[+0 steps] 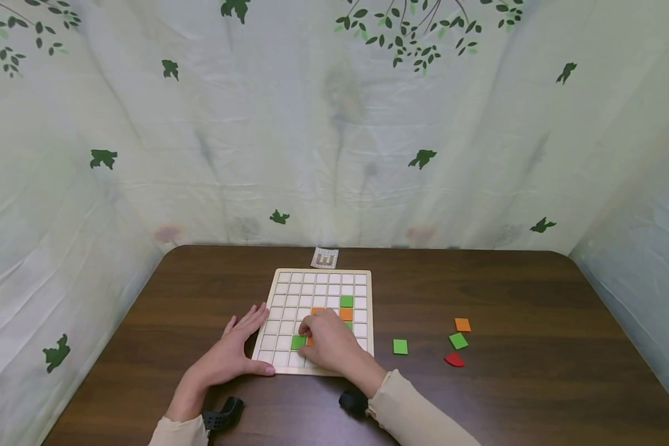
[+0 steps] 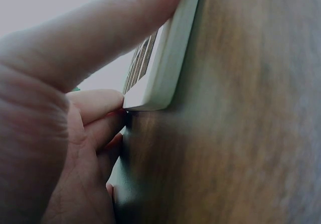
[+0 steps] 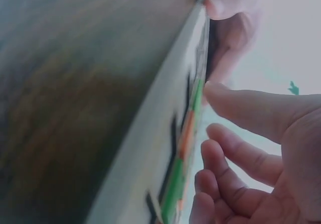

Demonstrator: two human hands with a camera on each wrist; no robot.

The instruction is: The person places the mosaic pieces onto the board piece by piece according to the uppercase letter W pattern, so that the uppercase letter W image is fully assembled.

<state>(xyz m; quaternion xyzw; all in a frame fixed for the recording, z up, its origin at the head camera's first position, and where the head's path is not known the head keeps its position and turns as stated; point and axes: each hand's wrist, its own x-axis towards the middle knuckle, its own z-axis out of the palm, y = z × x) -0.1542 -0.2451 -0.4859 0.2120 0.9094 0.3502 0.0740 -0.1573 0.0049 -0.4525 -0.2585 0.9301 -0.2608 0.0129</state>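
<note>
A white gridded board [image 1: 290,277] with a pale wooden rim lies on the table. My left hand [image 1: 231,353] rests at its near left corner, fingers spread along the left edge, thumb at the near edge [image 2: 170,63]. Over the lower middle of the grid is my right hand [image 1: 334,347], with bent fingers. Its thumb tip is right at a green square tile [image 1: 298,342], and no piece shows between thumb and fingers in the right wrist view. An orange tile [image 1: 346,314] sits below another green tile [image 1: 346,301] on the right side. The right hand partly hides further tiles.
Right of the board lies a loose green tile [image 1: 400,347]. Farther right are an orange tile [image 1: 463,324], a green tile [image 1: 458,341] and a red rounded wedge [image 1: 454,359]. A small printed card [image 1: 324,257] lies behind the board, before the leaf-patterned curtain [image 1: 340,155].
</note>
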